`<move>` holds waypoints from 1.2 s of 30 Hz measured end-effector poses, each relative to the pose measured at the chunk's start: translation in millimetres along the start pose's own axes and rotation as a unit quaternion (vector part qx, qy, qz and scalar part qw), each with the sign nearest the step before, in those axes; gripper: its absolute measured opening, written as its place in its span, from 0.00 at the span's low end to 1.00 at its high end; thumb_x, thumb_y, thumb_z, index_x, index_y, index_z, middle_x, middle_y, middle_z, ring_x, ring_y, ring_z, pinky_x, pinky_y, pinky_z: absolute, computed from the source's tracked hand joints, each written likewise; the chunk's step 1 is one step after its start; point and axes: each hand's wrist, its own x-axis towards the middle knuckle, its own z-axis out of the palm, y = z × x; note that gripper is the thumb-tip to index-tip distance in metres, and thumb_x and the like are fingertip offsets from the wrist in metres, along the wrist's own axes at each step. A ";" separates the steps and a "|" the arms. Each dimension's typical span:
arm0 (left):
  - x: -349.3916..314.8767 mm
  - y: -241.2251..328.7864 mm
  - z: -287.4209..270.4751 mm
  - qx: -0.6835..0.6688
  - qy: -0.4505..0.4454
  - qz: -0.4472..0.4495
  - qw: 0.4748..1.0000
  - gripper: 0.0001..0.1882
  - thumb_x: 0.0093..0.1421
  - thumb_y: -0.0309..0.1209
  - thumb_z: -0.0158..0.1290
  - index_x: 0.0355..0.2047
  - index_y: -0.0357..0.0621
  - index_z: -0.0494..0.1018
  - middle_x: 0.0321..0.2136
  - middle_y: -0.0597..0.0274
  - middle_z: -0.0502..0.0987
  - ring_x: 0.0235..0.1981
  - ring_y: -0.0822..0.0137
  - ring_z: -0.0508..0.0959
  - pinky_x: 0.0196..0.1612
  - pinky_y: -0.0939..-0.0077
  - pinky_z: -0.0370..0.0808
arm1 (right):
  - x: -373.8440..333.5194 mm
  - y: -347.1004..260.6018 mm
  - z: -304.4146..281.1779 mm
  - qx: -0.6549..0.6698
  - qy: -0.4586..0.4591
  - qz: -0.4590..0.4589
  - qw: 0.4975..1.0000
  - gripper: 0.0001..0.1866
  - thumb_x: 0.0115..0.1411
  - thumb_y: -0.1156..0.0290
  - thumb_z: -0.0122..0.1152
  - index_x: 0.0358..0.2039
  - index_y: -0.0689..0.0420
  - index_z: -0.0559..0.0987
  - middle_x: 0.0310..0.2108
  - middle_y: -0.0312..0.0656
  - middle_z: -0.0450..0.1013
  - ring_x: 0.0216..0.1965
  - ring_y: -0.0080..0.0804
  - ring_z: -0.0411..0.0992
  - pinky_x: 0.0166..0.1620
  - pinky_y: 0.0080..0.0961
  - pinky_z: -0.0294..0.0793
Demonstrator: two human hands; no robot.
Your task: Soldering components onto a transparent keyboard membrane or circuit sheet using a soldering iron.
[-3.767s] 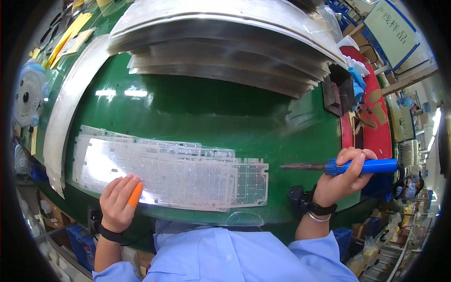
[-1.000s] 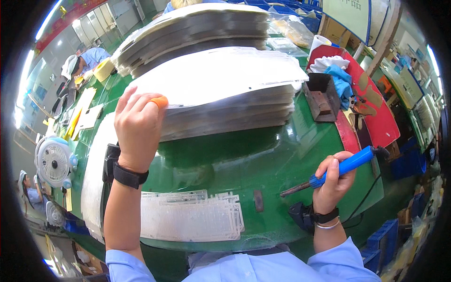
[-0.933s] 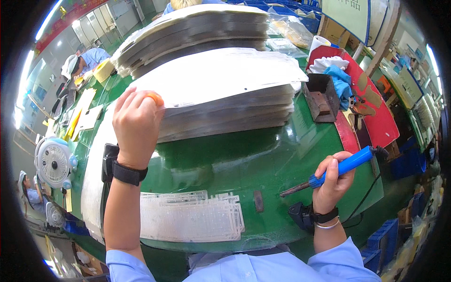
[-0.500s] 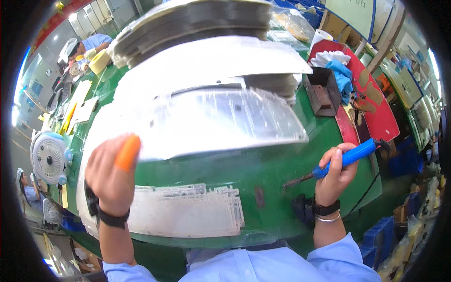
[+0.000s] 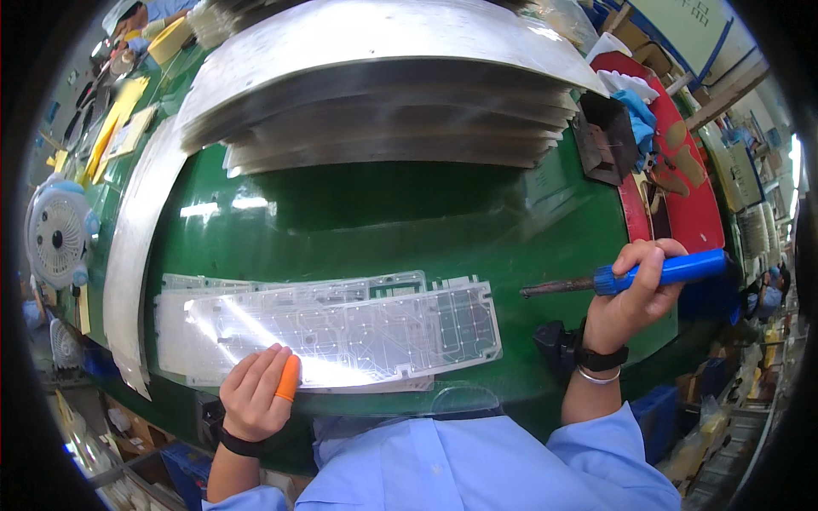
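Note:
Near the table's front edge lies a clear plastic circuit sheet (image 5: 383,334), on top of a small pile of similar sheets (image 5: 173,336) and slightly askew to them. My left hand (image 5: 260,390), with an orange finger cot (image 5: 289,378) on one finger, is closed at its near edge. The thumb side is partly hidden, with the fingertips on the sheet. My right hand (image 5: 635,294) is wrapped round the blue handle of a soldering iron (image 5: 673,271). Its dark tip points left, above the green table and apart from the sheets.
A tall stack of large sheets (image 5: 383,94) fills the far side. A long pale strip (image 5: 136,247) runs along the left, beside a fan (image 5: 61,234). At right are a dark metal box (image 5: 607,140) and a red tray (image 5: 694,204). A co-worker (image 5: 149,21) sits far left.
My left hand has brought the clear circuit sheet from beside the tall stack nearer to me, onto the small pile. The soldering iron stays in my right hand. The view has shifted.

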 end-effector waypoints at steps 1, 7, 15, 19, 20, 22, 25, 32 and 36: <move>-1.9 0.0 0.8 -0.005 0.002 0.009 1.000 0.05 0.49 0.22 0.56 0.28 0.35 0.75 0.31 0.54 0.77 0.34 0.61 0.79 0.36 0.71 0.76 | -1.2 -6.2 2.2 0.003 -0.001 -0.004 1.000 0.06 0.59 0.71 0.47 0.34 0.59 0.63 0.15 0.36 0.63 0.17 0.19 0.58 0.24 0.16 0.57; -11.5 2.5 3.1 0.010 -0.016 0.009 1.000 0.05 0.50 0.22 0.54 0.29 0.35 0.75 0.32 0.54 0.77 0.35 0.61 0.79 0.37 0.71 0.75 | -16.9 -22.9 19.3 0.054 -0.111 -0.045 0.991 0.07 0.58 0.74 0.46 0.37 0.58 0.62 0.13 0.37 0.65 0.12 0.20 0.59 0.21 0.17 0.57; -10.8 -2.5 -0.8 -0.042 -0.066 0.012 0.997 0.23 0.58 0.45 0.48 0.26 0.33 0.74 0.33 0.50 0.77 0.36 0.57 0.78 0.37 0.68 0.75 | -31.3 -23.7 24.2 0.014 -0.212 -0.029 0.977 0.07 0.58 0.74 0.47 0.36 0.58 0.62 0.13 0.37 0.66 0.14 0.21 0.60 0.24 0.19 0.59; -10.1 -3.3 -2.8 -0.074 -0.077 0.003 0.994 0.34 0.56 0.58 0.41 0.23 0.33 0.73 0.33 0.48 0.76 0.36 0.55 0.78 0.36 0.67 0.75 | -34.3 -21.7 25.5 0.020 -0.221 -0.011 0.975 0.09 0.57 0.77 0.48 0.37 0.59 0.61 0.14 0.38 0.67 0.14 0.23 0.65 0.26 0.20 0.64; -7.3 -3.2 -3.2 -0.074 -0.077 0.002 0.994 0.34 0.56 0.58 0.41 0.23 0.33 0.73 0.33 0.48 0.76 0.36 0.55 0.78 0.36 0.67 0.75 | -34.7 -21.4 26.1 0.020 -0.221 -0.011 0.975 0.09 0.57 0.77 0.48 0.37 0.59 0.61 0.14 0.38 0.67 0.14 0.23 0.65 0.26 0.20 0.64; 2.9 -0.8 -3.4 -0.102 -0.033 -0.009 0.994 0.33 0.56 0.57 0.43 0.24 0.34 0.74 0.33 0.48 0.76 0.35 0.54 0.78 0.35 0.67 0.75 | -35.1 -20.0 27.4 0.025 -0.241 -0.028 0.970 0.09 0.57 0.77 0.49 0.37 0.59 0.61 0.14 0.38 0.67 0.14 0.23 0.65 0.26 0.20 0.64; 23.8 7.8 -3.0 -0.145 -0.030 -0.026 0.989 0.31 0.55 0.56 0.45 0.27 0.34 0.74 0.33 0.50 0.76 0.36 0.55 0.78 0.36 0.67 0.75 | -37.7 -18.3 25.7 0.024 -0.236 -0.034 0.971 0.09 0.57 0.78 0.49 0.37 0.59 0.61 0.14 0.38 0.67 0.14 0.22 0.65 0.26 0.20 0.64; 93.0 47.8 24.5 -0.224 -0.157 -0.032 0.961 0.32 0.53 0.58 0.44 0.38 0.40 0.74 0.53 0.51 0.65 0.57 0.49 0.61 0.57 0.53 0.58 | -23.3 -12.2 19.1 0.019 -0.178 -0.005 0.984 0.08 0.58 0.73 0.48 0.37 0.59 0.62 0.14 0.36 0.66 0.14 0.20 0.62 0.25 0.17 0.59; 108.3 61.5 59.6 -0.289 -0.125 0.025 0.949 0.27 0.52 0.59 0.44 0.33 0.48 0.77 0.58 0.54 0.58 0.63 0.45 0.48 0.60 0.41 0.39 | -1.2 -3.4 7.2 0.019 -0.048 0.007 0.999 0.09 0.60 0.69 0.46 0.37 0.59 0.64 0.15 0.36 0.63 0.17 0.19 0.57 0.24 0.17 0.56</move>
